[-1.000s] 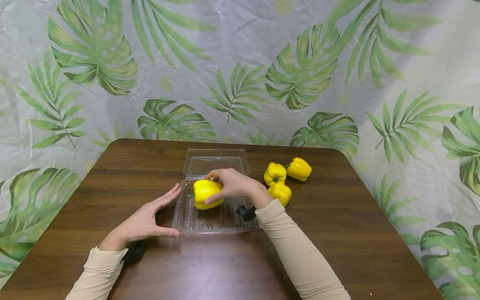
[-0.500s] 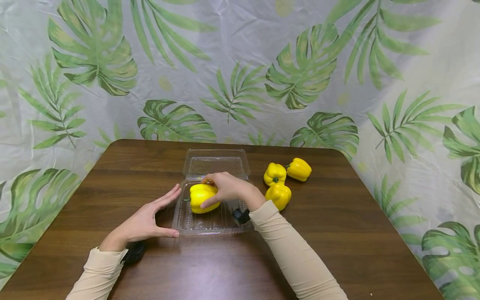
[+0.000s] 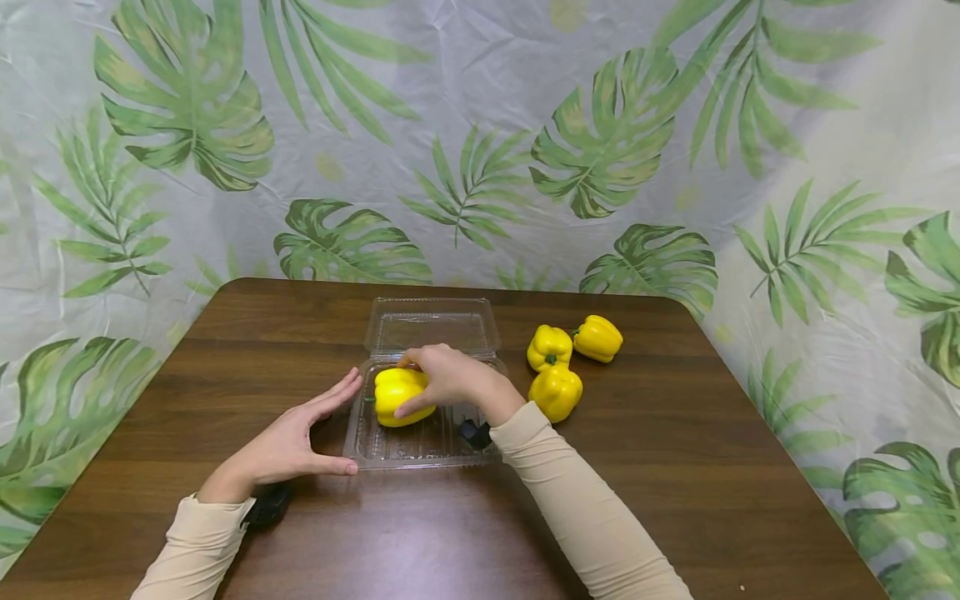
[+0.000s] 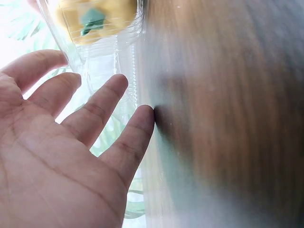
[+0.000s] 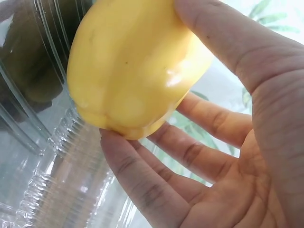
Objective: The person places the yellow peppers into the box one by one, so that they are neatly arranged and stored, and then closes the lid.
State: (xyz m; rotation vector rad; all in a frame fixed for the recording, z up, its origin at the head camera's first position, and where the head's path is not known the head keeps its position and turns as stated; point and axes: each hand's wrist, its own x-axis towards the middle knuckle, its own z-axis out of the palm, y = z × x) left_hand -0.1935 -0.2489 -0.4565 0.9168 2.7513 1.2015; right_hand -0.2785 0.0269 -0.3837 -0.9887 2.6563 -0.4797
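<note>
In the head view a yellow bell pepper (image 3: 401,398) lies on its side over the left half of a clear plastic clamshell container (image 3: 427,458), its green stem pointing left. My right hand (image 3: 457,379) grips this pepper from the right, thumb on the near side and fingers on the far side. The right wrist view shows the pepper (image 5: 133,66) between thumb and fingers, close against the ribbed plastic. My left hand (image 3: 296,442) stands at the container's left edge, fingers straight and thumb spread apart. Through the clear wall, the left wrist view shows the green stem (image 4: 92,21).
Behind the base, the container's hinged lid (image 3: 432,325) lies folded back. To the right are three more yellow bell peppers, a near one (image 3: 556,393), a middle one (image 3: 550,347) and a far one (image 3: 598,338). A leaf-patterned curtain (image 3: 480,167) hangs behind the brown table (image 3: 675,467).
My right hand has carried the yellow bell pepper left and slightly down, toward the left side of the container. The left hand has stayed in place.
</note>
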